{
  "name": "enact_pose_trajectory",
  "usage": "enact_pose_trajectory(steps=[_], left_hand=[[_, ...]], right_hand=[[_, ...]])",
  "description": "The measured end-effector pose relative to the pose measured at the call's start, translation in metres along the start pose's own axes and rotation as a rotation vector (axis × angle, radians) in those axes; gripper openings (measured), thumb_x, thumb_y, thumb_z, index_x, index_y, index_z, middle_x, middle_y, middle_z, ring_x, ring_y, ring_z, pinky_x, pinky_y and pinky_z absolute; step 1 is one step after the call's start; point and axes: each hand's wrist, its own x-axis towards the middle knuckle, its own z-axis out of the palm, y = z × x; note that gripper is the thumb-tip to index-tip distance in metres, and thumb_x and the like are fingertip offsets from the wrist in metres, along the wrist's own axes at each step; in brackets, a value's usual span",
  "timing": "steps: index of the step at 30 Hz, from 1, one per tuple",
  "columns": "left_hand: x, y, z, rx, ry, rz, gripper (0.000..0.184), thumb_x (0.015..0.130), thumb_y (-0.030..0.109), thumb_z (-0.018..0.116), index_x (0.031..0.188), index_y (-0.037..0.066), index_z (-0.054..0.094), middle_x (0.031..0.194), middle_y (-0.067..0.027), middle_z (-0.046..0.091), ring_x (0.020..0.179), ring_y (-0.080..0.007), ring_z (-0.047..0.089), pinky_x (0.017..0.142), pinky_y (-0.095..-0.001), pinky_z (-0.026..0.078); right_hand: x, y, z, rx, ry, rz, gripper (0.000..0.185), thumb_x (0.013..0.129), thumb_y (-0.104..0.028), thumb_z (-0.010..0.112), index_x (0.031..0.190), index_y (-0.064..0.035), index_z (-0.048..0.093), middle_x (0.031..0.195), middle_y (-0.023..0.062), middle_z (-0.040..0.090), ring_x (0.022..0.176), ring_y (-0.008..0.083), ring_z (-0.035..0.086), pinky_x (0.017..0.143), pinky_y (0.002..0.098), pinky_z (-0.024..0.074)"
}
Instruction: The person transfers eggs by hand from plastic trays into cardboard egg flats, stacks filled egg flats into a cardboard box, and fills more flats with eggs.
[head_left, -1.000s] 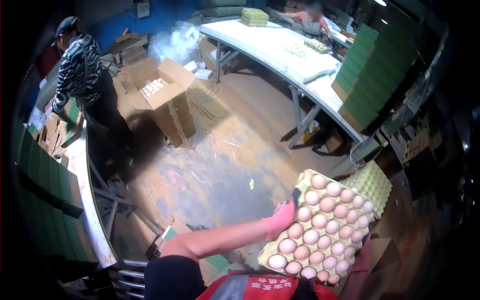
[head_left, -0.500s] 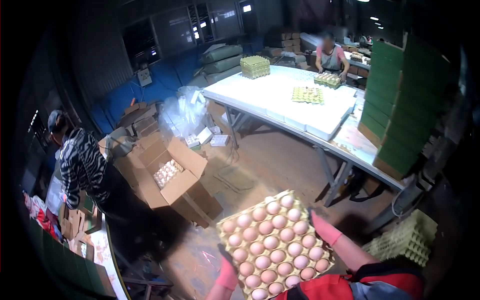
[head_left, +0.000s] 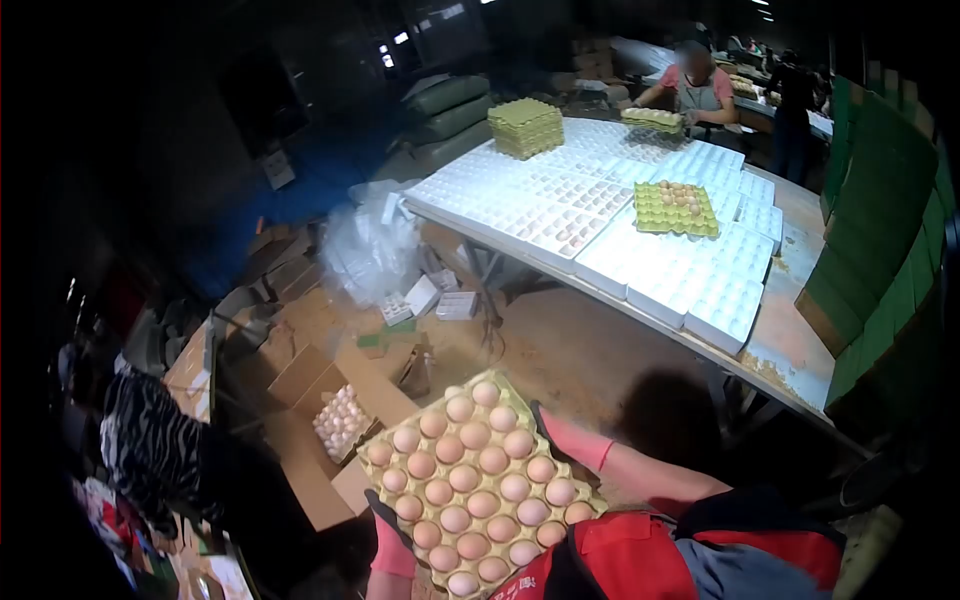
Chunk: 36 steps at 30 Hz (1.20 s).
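A yellow pulp tray full of brown eggs (head_left: 478, 488) is held tilted in front of the red vest. My left hand (head_left: 388, 540), in a pink and dark glove, grips its left edge. On the tray's upper right edge is my right hand (head_left: 572, 438), gloved alike, its fingers partly hidden by the tray. Left of the tray stands an open cardboard box (head_left: 308, 462) with eggs (head_left: 341, 422) inside.
White egg trays (head_left: 570, 205) cover a long table, with a stack of yellow trays (head_left: 526, 128) and a part-filled tray (head_left: 676, 208). One person (head_left: 695, 88) stands behind it, another (head_left: 150, 440) at left. Green cartons (head_left: 880, 230) rise at right.
The view has turned toward the long table. The egg tray has come nearer the cardboard box. Both hands now hold its opposite sides. The person behind the table has lifted a tray.
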Motion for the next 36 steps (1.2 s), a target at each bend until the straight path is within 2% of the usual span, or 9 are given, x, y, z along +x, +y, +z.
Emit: enact_pose_trajectory(steps=[9, 19, 23, 25, 29, 31, 32, 33, 36], left_hand=[[0.404, 0.039, 0.129, 0.313, -0.247, -0.119, 0.064, 0.103, 0.059, 0.032, 0.148, 0.014, 0.039, 0.146, -0.0115, 0.049, 0.128, -0.0313, 0.052, 0.107, -0.0484, 0.046], [0.766, 0.066, 0.225, 0.315, -0.369, -0.356, 0.064, 0.101, 0.060, 0.034, 0.146, 0.014, 0.041, 0.142, -0.0104, 0.052, 0.124, -0.0301, 0.054, 0.105, -0.0491, 0.045], [0.899, 0.080, 0.259, 0.318, -0.434, -0.500, 0.054, 0.104, 0.051, 0.037, 0.143, 0.014, 0.045, 0.136, -0.0092, 0.056, 0.119, -0.0269, 0.057, 0.100, -0.0445, 0.050], [0.988, 0.078, 0.242, 0.394, -0.431, -0.687, 0.066, 0.102, 0.061, 0.033, 0.148, 0.016, 0.040, 0.140, -0.0084, 0.054, 0.123, -0.0289, 0.055, 0.103, -0.0468, 0.048], [1.076, 0.066, 0.305, 0.473, -0.521, -0.783, 0.071, 0.099, 0.067, 0.033, 0.149, 0.016, 0.039, 0.141, -0.0071, 0.054, 0.124, -0.0289, 0.056, 0.103, -0.0463, 0.048], [1.129, 0.051, 0.306, 0.637, -0.471, -0.719, 0.071, 0.099, 0.067, 0.032, 0.148, 0.017, 0.042, 0.139, -0.0071, 0.056, 0.121, -0.0284, 0.057, 0.100, -0.0451, 0.050], [1.144, 0.050, 0.309, 0.716, -0.453, -0.719, 0.070, 0.100, 0.066, 0.032, 0.149, 0.016, 0.042, 0.139, -0.0073, 0.056, 0.120, -0.0284, 0.059, 0.100, -0.0448, 0.050], [1.164, 0.045, 0.301, 0.675, -0.505, -0.786, 0.072, 0.100, 0.066, 0.035, 0.149, 0.014, 0.041, 0.141, -0.0081, 0.054, 0.125, -0.0264, 0.055, 0.101, -0.0445, 0.049], [1.201, 0.037, 0.263, 0.664, -0.471, -0.883, 0.072, 0.100, 0.064, 0.037, 0.150, 0.012, 0.040, 0.144, -0.0086, 0.051, 0.128, -0.0261, 0.051, 0.104, -0.0438, 0.046]], right_hand=[[0.217, -0.131, -0.194, 0.078, 0.310, -0.418, 0.055, 0.110, -0.041, 0.026, 0.143, -0.0028, 0.048, 0.138, 0.0054, 0.055, 0.122, 0.0162, 0.050, 0.107, 0.0319, 0.0385], [0.448, -0.252, -0.348, 0.143, 0.475, -0.162, 0.068, 0.107, -0.051, 0.024, 0.153, -0.0024, 0.032, 0.150, 0.0090, 0.044, 0.131, 0.0195, 0.043, 0.113, 0.0324, 0.0304], [0.490, -0.320, -0.349, 0.177, 0.655, -0.047, 0.074, 0.103, -0.062, 0.020, 0.150, -0.0086, 0.043, 0.137, 0.0106, 0.057, 0.109, 0.0199, 0.056, 0.095, 0.0342, 0.0434], [0.538, -0.308, -0.373, 0.320, 0.598, -0.141, 0.075, 0.105, -0.058, 0.024, 0.155, -0.0028, 0.027, 0.155, 0.0119, 0.039, 0.136, 0.0227, 0.040, 0.113, 0.0328, 0.0288], [0.618, -0.304, -0.405, 0.268, 0.993, -0.064, 0.070, 0.105, -0.057, 0.024, 0.155, -0.0093, 0.031, 0.147, 0.0083, 0.046, 0.127, 0.0200, 0.043, 0.107, 0.0339, 0.0345], [0.633, -0.327, -0.412, 0.348, 1.032, -0.117, 0.068, 0.106, -0.050, 0.026, 0.142, 0.0040, 0.044, 0.134, 0.0177, 0.057, 0.120, 0.0271, 0.052, 0.105, 0.0374, 0.0385], [0.633, -0.345, -0.407, 0.482, 0.946, -0.115, 0.067, 0.105, -0.055, 0.029, 0.151, -0.0075, 0.038, 0.137, 0.0048, 0.052, 0.118, 0.0180, 0.046, 0.102, 0.0322, 0.0374], [0.658, -0.301, -0.434, 0.383, 1.015, -0.132, 0.066, 0.106, -0.050, 0.029, 0.138, 0.0046, 0.049, 0.129, 0.0171, 0.060, 0.116, 0.0260, 0.055, 0.101, 0.0382, 0.0413], [0.626, -0.295, -0.431, 0.224, 0.986, -0.168, 0.049, 0.101, -0.042, 0.049, 0.120, 0.0018, 0.061, 0.106, 0.0113, 0.069, 0.091, 0.0184, 0.060, 0.083, 0.0330, 0.0491]])
